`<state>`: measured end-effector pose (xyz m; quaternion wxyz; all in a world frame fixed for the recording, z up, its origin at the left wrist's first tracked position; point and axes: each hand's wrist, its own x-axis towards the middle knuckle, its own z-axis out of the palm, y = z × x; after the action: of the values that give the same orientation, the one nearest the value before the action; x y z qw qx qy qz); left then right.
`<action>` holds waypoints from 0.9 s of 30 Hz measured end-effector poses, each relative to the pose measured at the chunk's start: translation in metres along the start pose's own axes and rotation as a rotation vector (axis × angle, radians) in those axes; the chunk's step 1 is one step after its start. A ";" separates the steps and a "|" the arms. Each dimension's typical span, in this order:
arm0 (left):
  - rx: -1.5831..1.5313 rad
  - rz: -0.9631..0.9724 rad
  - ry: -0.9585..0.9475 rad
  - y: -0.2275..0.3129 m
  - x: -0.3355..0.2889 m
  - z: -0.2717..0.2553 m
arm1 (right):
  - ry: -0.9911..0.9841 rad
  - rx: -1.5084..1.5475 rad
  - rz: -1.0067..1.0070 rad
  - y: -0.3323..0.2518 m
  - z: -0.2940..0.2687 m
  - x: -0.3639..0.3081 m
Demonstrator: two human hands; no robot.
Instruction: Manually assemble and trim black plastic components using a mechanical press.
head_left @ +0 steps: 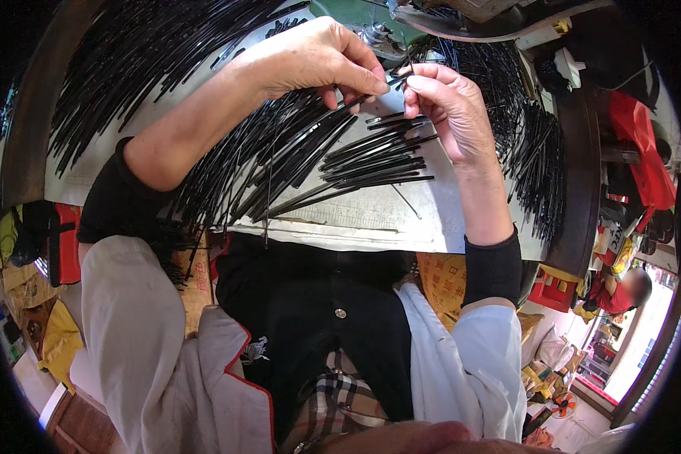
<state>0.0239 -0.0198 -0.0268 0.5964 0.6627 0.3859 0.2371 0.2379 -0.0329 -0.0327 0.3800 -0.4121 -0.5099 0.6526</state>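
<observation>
Both my hands meet over the table's far middle, close to a small metal fitting [380, 34]. My left hand [333, 60] reaches in from the left, thumb and fingers pinched on a thin black strip. Just right of it, my right hand [448, 98] is closed with thumb against forefinger on the end of a thin black piece. Whether both hold the same strip I cannot tell. Beneath them a loose pile of black strips [299, 151] fans over the white tabletop [446, 219]. Smaller bunches of black strips [374, 163] lie nearer the right wrist.
A large heap of black strips [144, 68] covers the table's left, and another heap [533, 151] its right. Dark wooden edges [580, 189] bound both sides. A curved machine part [492, 30] overhangs the far side. A person in red [617, 293] is at far right.
</observation>
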 end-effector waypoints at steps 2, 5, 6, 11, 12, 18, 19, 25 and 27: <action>0.008 0.003 0.013 0.002 -0.001 0.002 | 0.015 0.004 0.005 0.000 0.000 0.000; -0.048 0.034 0.052 0.004 -0.001 0.005 | 0.028 0.021 -0.011 0.000 0.000 -0.001; -0.044 0.046 0.039 0.004 -0.001 0.005 | 0.023 0.019 -0.018 0.000 0.000 -0.001; -0.068 0.034 0.017 0.002 -0.002 0.006 | 0.027 0.021 -0.031 -0.001 -0.001 -0.001; -0.053 0.046 0.026 0.001 -0.001 0.007 | 0.032 0.015 -0.036 -0.001 0.000 -0.001; 0.150 0.101 0.125 0.004 -0.003 0.012 | 0.055 -0.040 -0.067 -0.004 0.008 -0.004; 0.194 0.138 0.170 0.005 -0.004 0.013 | 0.068 -0.043 -0.069 -0.005 0.010 -0.004; 0.058 0.117 0.169 0.002 -0.002 0.013 | 0.121 -0.037 -0.068 -0.004 0.014 -0.006; 0.034 0.109 0.179 0.002 -0.002 0.015 | 0.148 -0.023 -0.065 -0.004 0.016 -0.007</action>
<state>0.0348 -0.0305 -0.0267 0.5344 0.6690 0.4050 0.3205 0.2260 -0.0446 -0.0252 0.4330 -0.4466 -0.5009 0.6018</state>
